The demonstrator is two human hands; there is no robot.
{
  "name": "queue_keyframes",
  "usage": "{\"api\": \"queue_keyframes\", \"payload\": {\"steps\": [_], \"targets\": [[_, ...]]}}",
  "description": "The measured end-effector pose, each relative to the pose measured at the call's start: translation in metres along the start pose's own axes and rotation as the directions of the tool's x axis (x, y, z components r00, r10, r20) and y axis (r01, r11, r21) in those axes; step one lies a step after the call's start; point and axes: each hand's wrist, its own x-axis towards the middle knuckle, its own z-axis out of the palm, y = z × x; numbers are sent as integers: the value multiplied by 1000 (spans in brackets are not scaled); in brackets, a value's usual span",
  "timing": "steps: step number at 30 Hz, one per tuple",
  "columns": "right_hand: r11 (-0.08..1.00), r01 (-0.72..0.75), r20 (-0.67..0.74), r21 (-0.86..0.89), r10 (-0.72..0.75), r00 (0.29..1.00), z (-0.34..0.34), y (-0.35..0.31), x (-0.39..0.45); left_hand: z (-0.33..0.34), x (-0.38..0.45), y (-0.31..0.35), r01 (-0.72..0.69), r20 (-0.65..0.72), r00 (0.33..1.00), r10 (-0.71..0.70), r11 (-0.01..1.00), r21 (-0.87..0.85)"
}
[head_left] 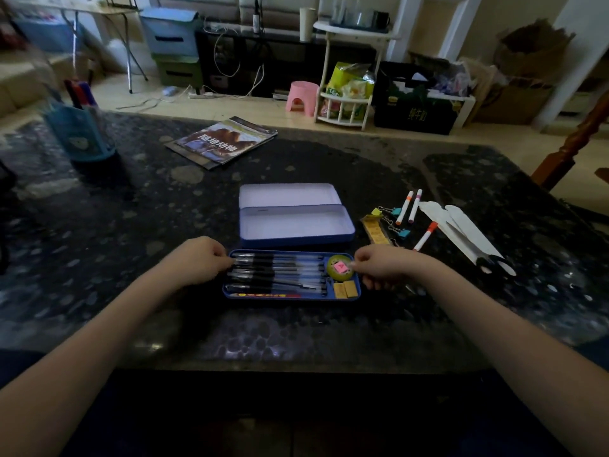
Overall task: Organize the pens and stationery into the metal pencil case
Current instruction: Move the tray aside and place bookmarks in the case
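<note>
Between both hands: blue tray point(230, 291) of pens point(280, 270) on worktop point(296, 334). Left hand point(201, 260) curled on pen ends, right hand point(379, 268) apparently pinching tray's end; case point(296, 225) open beyond.

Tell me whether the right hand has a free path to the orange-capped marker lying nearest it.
Probably yes: the right hand sits at the tray's right end, and only bare table separates it from that marker.
</note>
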Motion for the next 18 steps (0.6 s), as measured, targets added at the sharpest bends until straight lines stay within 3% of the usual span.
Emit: {"api": "queue_keyframes", "payload": {"steps": [4,12,16,18], "targets": [[995,94,44,-28,-93,995,12,-37,6,-27,0,-31,74,29,997,-76,995,65],[964,255,75,-81,-249,966,40,-106,19,-63,3,-93,245,-62,969,-238,959,143],[953,296,29,-61,-294,955,42,-112,22,-61,12,-106,286,-75,958,-277,941,183],[939,343,-112,-25,-344,932,39,-104,22,-58,13,-107,309,-104,950,-296,938,157]]}}
